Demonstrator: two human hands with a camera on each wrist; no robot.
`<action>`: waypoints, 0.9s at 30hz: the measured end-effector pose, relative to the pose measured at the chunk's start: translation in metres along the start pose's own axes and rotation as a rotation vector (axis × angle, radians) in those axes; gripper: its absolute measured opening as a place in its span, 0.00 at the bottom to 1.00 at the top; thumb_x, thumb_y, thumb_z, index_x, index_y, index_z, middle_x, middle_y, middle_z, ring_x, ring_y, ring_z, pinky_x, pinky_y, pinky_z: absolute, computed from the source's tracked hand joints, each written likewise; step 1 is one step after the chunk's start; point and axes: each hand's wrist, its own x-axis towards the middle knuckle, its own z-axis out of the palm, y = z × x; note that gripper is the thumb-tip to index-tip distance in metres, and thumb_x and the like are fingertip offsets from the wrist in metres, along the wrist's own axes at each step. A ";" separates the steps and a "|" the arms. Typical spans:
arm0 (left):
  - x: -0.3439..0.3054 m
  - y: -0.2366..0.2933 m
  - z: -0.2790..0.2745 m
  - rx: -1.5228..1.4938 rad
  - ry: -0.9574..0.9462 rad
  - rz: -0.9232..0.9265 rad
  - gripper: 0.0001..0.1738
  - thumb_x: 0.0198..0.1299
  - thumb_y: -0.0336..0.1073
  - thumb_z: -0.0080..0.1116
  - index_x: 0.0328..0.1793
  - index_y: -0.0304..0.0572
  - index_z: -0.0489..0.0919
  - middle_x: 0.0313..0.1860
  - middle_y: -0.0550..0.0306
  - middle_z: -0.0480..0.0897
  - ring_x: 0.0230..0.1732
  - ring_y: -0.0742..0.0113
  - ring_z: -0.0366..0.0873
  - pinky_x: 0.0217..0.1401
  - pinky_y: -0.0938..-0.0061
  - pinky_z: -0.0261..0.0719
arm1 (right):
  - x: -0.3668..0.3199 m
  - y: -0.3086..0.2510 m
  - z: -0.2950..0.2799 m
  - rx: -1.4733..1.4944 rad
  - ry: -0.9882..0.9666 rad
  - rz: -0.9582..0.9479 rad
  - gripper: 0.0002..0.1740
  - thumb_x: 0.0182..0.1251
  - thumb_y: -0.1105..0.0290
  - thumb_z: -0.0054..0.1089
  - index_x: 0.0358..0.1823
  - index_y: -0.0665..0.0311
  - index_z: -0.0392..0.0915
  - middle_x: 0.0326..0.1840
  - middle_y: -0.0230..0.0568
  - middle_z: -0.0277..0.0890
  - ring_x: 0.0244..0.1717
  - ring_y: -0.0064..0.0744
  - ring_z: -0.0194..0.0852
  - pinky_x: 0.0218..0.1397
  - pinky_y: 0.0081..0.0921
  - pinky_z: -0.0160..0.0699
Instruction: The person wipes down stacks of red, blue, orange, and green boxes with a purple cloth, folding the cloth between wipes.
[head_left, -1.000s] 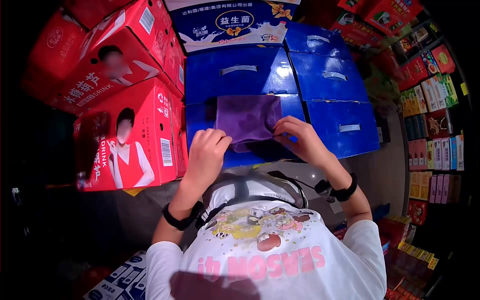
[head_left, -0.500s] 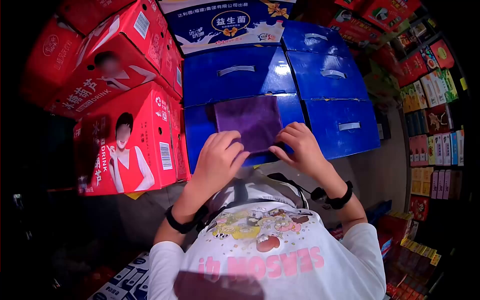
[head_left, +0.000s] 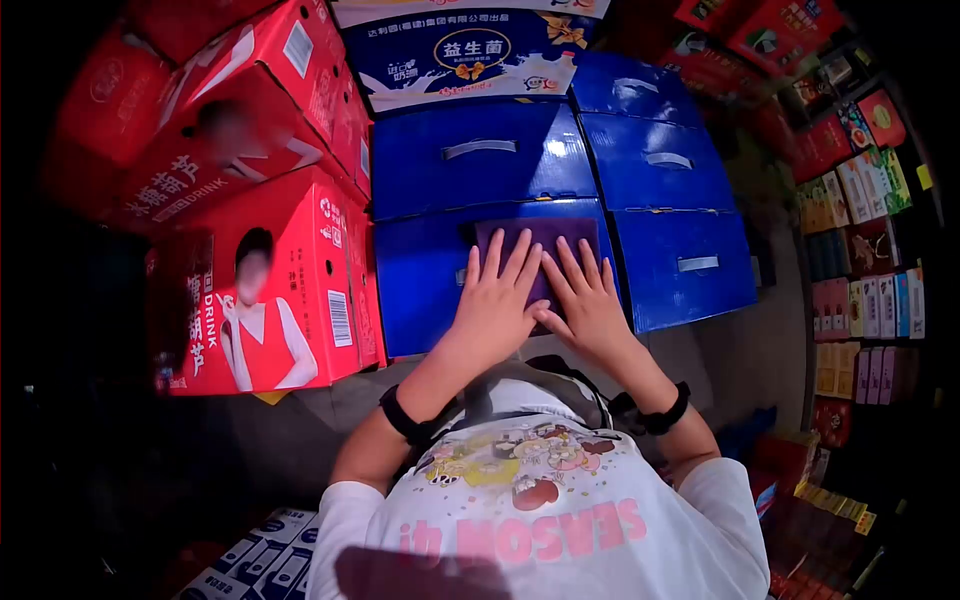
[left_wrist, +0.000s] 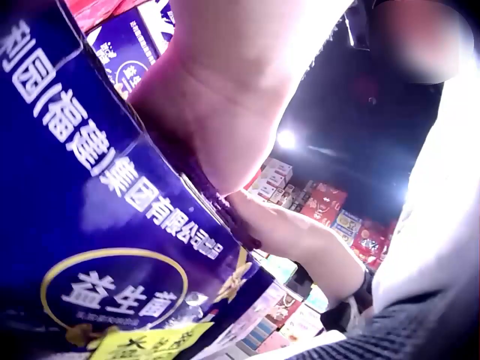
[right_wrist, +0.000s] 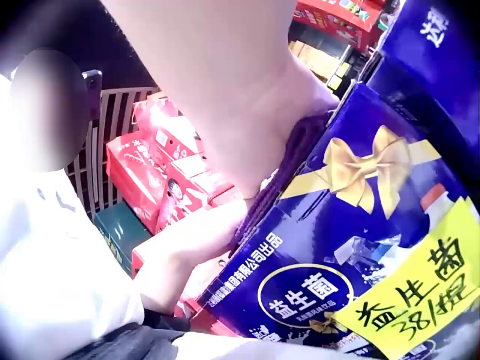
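A purple cloth (head_left: 548,229) lies folded on top of the front blue carton (head_left: 420,300). My left hand (head_left: 498,308) rests flat on its left part, fingers straight and spread. Beside it my right hand (head_left: 592,308) presses on the right part, also with fingers extended. The two thumbs meet or overlap near the front of the cloth, whose middle is mostly covered by the hands. From the right wrist view, the cloth (right_wrist: 300,150) shows as a thick folded edge under the heel of the hand, along the carton's top edge.
Red drink cartons (head_left: 270,290) are stacked at the left. More blue cartons with pale handles (head_left: 670,160) stand behind and to the right. A yellow handwritten price sign (right_wrist: 412,289) is fixed to the carton's front. Shelves of boxed goods (head_left: 875,300) line the far right.
The cloth, at first held by its near edge and corners, now lies flatter and further right. Both hands have moved forward onto it and their fingers have straightened.
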 end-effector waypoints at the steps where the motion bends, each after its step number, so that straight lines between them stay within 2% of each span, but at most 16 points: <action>1: -0.001 0.003 0.002 -0.025 0.018 0.006 0.36 0.60 0.47 0.52 0.71 0.38 0.58 0.74 0.47 0.53 0.74 0.40 0.44 0.72 0.43 0.44 | -0.005 0.002 -0.001 0.024 -0.003 0.004 0.39 0.64 0.45 0.46 0.71 0.58 0.54 0.75 0.52 0.45 0.74 0.60 0.37 0.70 0.58 0.42; 4: -0.010 0.007 0.005 -0.011 0.073 -0.051 0.36 0.59 0.47 0.53 0.71 0.39 0.59 0.73 0.50 0.56 0.73 0.41 0.47 0.72 0.44 0.45 | -0.001 -0.002 -0.004 0.051 -0.024 -0.009 0.39 0.65 0.46 0.47 0.71 0.59 0.53 0.74 0.57 0.43 0.74 0.66 0.35 0.70 0.58 0.43; 8: -0.027 0.000 0.003 0.117 0.117 -0.206 0.33 0.61 0.44 0.49 0.70 0.38 0.61 0.73 0.50 0.56 0.73 0.41 0.48 0.72 0.45 0.45 | 0.024 -0.031 0.004 0.136 0.003 -0.121 0.38 0.64 0.46 0.48 0.67 0.67 0.59 0.72 0.57 0.48 0.72 0.66 0.39 0.69 0.59 0.44; 9: -0.036 -0.004 -0.004 0.148 0.113 -0.249 0.32 0.61 0.44 0.49 0.70 0.37 0.62 0.73 0.50 0.56 0.73 0.41 0.48 0.72 0.46 0.44 | 0.030 -0.041 0.005 0.155 -0.005 -0.156 0.38 0.64 0.47 0.48 0.67 0.67 0.59 0.72 0.57 0.48 0.72 0.66 0.40 0.69 0.58 0.44; 12: -0.063 -0.011 -0.021 0.240 0.061 -0.390 0.32 0.58 0.37 0.47 0.69 0.32 0.61 0.72 0.44 0.56 0.73 0.41 0.49 0.73 0.49 0.45 | 0.042 -0.069 0.015 0.181 0.019 -0.250 0.34 0.65 0.50 0.47 0.67 0.63 0.61 0.72 0.55 0.50 0.72 0.63 0.41 0.68 0.56 0.47; 14: -0.076 -0.014 -0.025 0.400 0.047 -0.435 0.33 0.55 0.38 0.50 0.68 0.32 0.63 0.72 0.46 0.58 0.73 0.45 0.51 0.73 0.51 0.46 | 0.046 -0.084 0.027 0.183 0.087 -0.278 0.28 0.66 0.55 0.47 0.64 0.61 0.65 0.70 0.52 0.54 0.69 0.60 0.48 0.66 0.52 0.52; 16: -0.078 -0.016 -0.031 0.279 0.044 -0.417 0.34 0.55 0.37 0.51 0.68 0.30 0.61 0.72 0.41 0.56 0.73 0.40 0.49 0.72 0.48 0.48 | 0.047 -0.088 0.033 0.180 0.130 -0.263 0.27 0.65 0.57 0.49 0.62 0.61 0.67 0.69 0.50 0.57 0.67 0.58 0.52 0.64 0.50 0.55; 18: -0.075 -0.016 -0.031 0.166 0.062 -0.362 0.34 0.57 0.38 0.52 0.69 0.29 0.59 0.72 0.39 0.54 0.73 0.37 0.47 0.71 0.46 0.48 | 0.046 -0.079 0.036 0.177 0.214 -0.268 0.29 0.55 0.64 0.57 0.60 0.62 0.68 0.66 0.48 0.62 0.64 0.53 0.58 0.61 0.42 0.63; 21: -0.061 -0.014 -0.028 0.109 -0.005 -0.255 0.36 0.58 0.40 0.54 0.71 0.32 0.57 0.73 0.39 0.52 0.74 0.35 0.44 0.72 0.45 0.47 | 0.034 -0.061 0.034 0.165 0.248 -0.224 0.31 0.48 0.69 0.59 0.59 0.66 0.69 0.63 0.49 0.64 0.62 0.51 0.61 0.60 0.37 0.68; 22: -0.052 -0.011 -0.026 0.078 -0.021 -0.196 0.37 0.57 0.40 0.54 0.71 0.34 0.57 0.73 0.39 0.52 0.74 0.35 0.44 0.72 0.45 0.47 | 0.028 -0.053 0.032 0.116 0.253 -0.189 0.31 0.48 0.70 0.59 0.58 0.67 0.69 0.63 0.49 0.65 0.61 0.51 0.62 0.60 0.35 0.69; 23: -0.043 -0.007 -0.024 0.041 -0.079 -0.165 0.35 0.60 0.38 0.50 0.72 0.34 0.55 0.74 0.39 0.50 0.74 0.36 0.41 0.72 0.45 0.45 | 0.021 -0.044 0.027 0.104 0.256 -0.146 0.31 0.48 0.70 0.59 0.58 0.67 0.69 0.62 0.49 0.65 0.61 0.50 0.62 0.60 0.35 0.69; 27: -0.009 0.013 0.001 0.018 -0.035 0.016 0.37 0.59 0.43 0.53 0.71 0.34 0.57 0.73 0.40 0.51 0.74 0.37 0.44 0.71 0.45 0.48 | -0.006 -0.010 0.011 0.023 0.286 0.008 0.29 0.49 0.72 0.58 0.58 0.66 0.70 0.62 0.48 0.66 0.61 0.49 0.63 0.61 0.35 0.67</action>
